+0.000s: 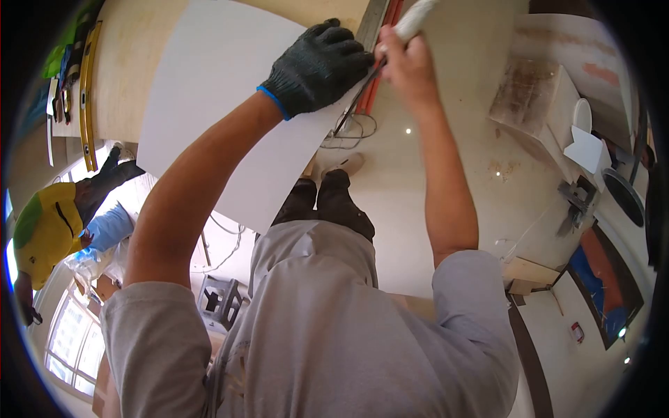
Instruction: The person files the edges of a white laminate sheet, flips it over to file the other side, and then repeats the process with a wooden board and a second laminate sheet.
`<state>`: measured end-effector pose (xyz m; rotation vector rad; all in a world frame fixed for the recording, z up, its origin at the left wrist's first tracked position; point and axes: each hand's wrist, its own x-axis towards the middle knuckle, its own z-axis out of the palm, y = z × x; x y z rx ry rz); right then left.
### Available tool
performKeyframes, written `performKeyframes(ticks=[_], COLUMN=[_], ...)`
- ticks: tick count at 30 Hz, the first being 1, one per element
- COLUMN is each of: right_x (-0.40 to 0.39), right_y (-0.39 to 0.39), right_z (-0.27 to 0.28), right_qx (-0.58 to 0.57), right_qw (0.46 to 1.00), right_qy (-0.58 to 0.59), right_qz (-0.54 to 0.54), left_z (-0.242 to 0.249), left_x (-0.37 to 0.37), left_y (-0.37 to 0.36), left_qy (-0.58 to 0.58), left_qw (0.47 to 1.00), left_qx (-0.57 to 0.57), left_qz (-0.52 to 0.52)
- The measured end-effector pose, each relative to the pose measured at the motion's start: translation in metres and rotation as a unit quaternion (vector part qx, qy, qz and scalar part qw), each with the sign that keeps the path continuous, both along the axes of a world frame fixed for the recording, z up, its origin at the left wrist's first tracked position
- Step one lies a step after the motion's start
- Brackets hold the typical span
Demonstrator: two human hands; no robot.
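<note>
My left hand (320, 68), in a dark glove with a blue cuff, lies on the white sheet (209, 90) near its right edge, fingers curled with the tips against that edge. Whether something is under them is hidden. My bare right hand (410, 66) is closed round a white-wrapped object (416, 19) just right of the gloved hand. A thin dark strip (359, 94) runs from between the hands down along the sheet's edge. The sheet rests on a wooden board (132, 70), with an orange-red rail (371, 90) beside it.
At the far left a long yellow level (88, 97) lies near small tools. Below it another person in a yellow top (49, 223) bends over. A grey plastic stool (219, 301) stands lower left. Boxes (533, 104) are at the right, and a loose cable (355, 132) hangs near my feet.
</note>
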<state>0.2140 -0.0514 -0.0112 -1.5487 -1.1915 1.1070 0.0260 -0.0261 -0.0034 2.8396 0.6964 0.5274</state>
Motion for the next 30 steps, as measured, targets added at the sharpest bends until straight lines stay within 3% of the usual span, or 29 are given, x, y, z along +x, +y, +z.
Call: performKeyframes(ticks=[3, 4, 7, 8, 15, 16, 19, 20, 24, 28, 30], right_x=[0.022, 0.023, 0.015, 0.002, 0.029, 0.018, -0.011, -0.006, 0.024, -0.007, -0.002], right_y=[0.025, 0.027, 0.023, 0.008, 0.029, 0.024, -0.008, -0.012, 0.020, -0.003, -0.003], right_z=[0.043, 0.051, 0.008, 0.002, 0.033, 0.034, -0.003, 0.002, 0.043, 0.005, 0.006], right_qx=[0.005, 0.005, -0.007, -0.008, -0.007, -0.011, 0.007, -0.036, 0.004, -0.032, -0.023], right_qw=[0.998, 0.999, 0.999, 1.000, 0.995, 0.998, 0.996, 0.991, 0.993, 0.998, 0.995], right_qy=[0.066, 0.032, -0.001, 0.026, 0.099, 0.068, 0.085, 0.125, 0.114, 0.059, 0.097], right_qz=[-0.006, -0.018, 0.032, -0.013, -0.014, -0.001, -0.017, -0.023, -0.021, -0.004, -0.021], left_z=[-0.001, -0.003, -0.002, 0.000, -0.011, -0.010, -0.006, -0.008, -0.013, -0.005, -0.005], left_x=[0.002, 0.002, 0.002, 0.002, 0.000, -0.001, 0.000, -0.001, 0.000, 0.001, 0.000], left_y=[-0.001, -0.001, -0.001, -0.002, 0.001, 0.000, 0.001, 0.002, 0.001, 0.000, -0.001], left_qy=[-0.054, -0.049, -0.038, -0.038, -0.068, -0.061, -0.053, -0.054, -0.044, -0.046, -0.054], left_qw=[0.998, 0.998, 0.999, 0.999, 0.997, 0.998, 0.999, 0.998, 0.999, 0.999, 0.998], left_qx=[0.042, 0.038, 0.021, 0.013, 0.044, 0.029, 0.008, 0.014, 0.027, 0.001, -0.015], left_qz=[0.010, 0.008, 0.005, 0.005, -0.001, 0.003, 0.010, 0.009, 0.008, 0.019, 0.017])
